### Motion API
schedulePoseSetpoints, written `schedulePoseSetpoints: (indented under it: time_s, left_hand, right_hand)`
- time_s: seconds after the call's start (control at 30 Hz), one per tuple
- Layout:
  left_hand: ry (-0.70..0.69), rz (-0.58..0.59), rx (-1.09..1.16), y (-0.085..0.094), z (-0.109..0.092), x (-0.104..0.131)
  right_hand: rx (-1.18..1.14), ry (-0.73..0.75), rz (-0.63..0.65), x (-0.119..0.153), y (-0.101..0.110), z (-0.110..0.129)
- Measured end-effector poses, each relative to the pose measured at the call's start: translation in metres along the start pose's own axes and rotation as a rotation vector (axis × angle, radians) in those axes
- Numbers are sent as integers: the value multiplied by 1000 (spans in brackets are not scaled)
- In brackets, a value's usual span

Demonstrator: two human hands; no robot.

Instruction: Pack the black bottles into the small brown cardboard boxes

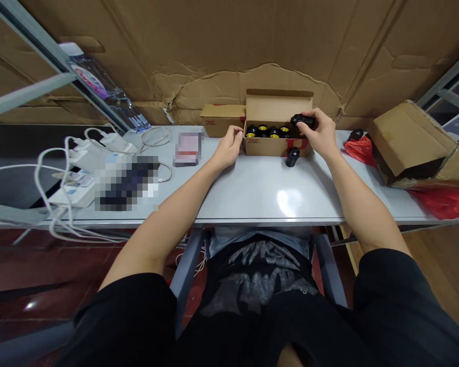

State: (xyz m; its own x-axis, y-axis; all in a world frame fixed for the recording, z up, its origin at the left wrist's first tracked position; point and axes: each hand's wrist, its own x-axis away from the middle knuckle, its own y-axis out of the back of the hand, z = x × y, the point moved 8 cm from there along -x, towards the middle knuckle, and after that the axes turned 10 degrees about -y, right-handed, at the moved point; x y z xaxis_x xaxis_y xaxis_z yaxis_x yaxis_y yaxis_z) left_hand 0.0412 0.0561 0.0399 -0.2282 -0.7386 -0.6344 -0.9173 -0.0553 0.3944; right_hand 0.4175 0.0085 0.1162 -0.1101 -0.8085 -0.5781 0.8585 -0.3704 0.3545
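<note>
An open cardboard box (267,147) stands at the back of the white table, its lid raised against the cardboard wall. Inside it are several black pieces (274,132), some showing yellow rings. My right hand (321,131) pinches a black cylindrical piece (302,121), held sideways over the box's right part. Another black piece (292,156) stands on the table in front of the box. At the box's left end is my left hand (230,147), its fingers closed against the corner; whether they grip the box edge is hard to tell.
A closed box (223,120) stands behind my left hand. Further left are a pinkish pack (187,149), a blurred dark device (129,183), power strips with white cables (76,191) and a bottle (103,86). On the right, a carton (408,137) sits by red bags (361,149).
</note>
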Motion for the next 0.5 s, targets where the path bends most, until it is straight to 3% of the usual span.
schedulePoseSetpoints:
  time_s: [0.5]
  left_hand:
    - [14, 6, 16, 0, -1, 1]
  right_hand:
    - [33, 73, 29, -10, -2, -20]
